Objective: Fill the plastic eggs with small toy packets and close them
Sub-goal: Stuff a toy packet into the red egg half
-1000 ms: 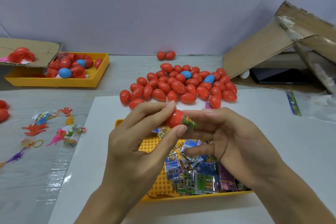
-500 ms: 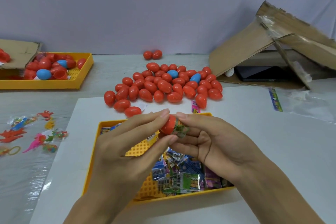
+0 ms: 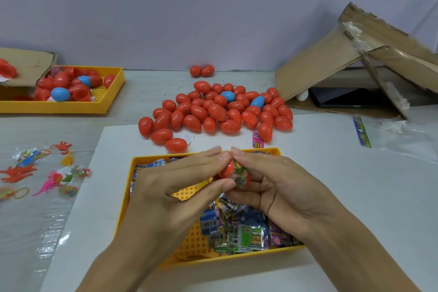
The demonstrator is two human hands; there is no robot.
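Both hands meet over the yellow tray [image 3: 237, 259], which holds several small toy packets [image 3: 239, 227]. My left hand [image 3: 175, 187] pinches one half of a red plastic egg [image 3: 227, 169]. My right hand [image 3: 277, 187] holds the other half, fingers curled around it. A green toy packet [image 3: 239, 173] sticks out between the two halves, which are not pressed together. A pile of closed red eggs and two blue ones [image 3: 218, 111] lies on the table behind the tray.
A second yellow tray [image 3: 104, 102] with egg halves stands at the far left beside flat cardboard [image 3: 26, 66]. Loose rubbery toys [image 3: 47, 173] lie on plastic film at left. A torn cardboard box [image 3: 355, 61] over a dark phone [image 3: 341, 97] sits far right.
The hands, with the egg and packet, have come closer together and lower over the tray. The view has shifted, so the egg pile and box sit further left.
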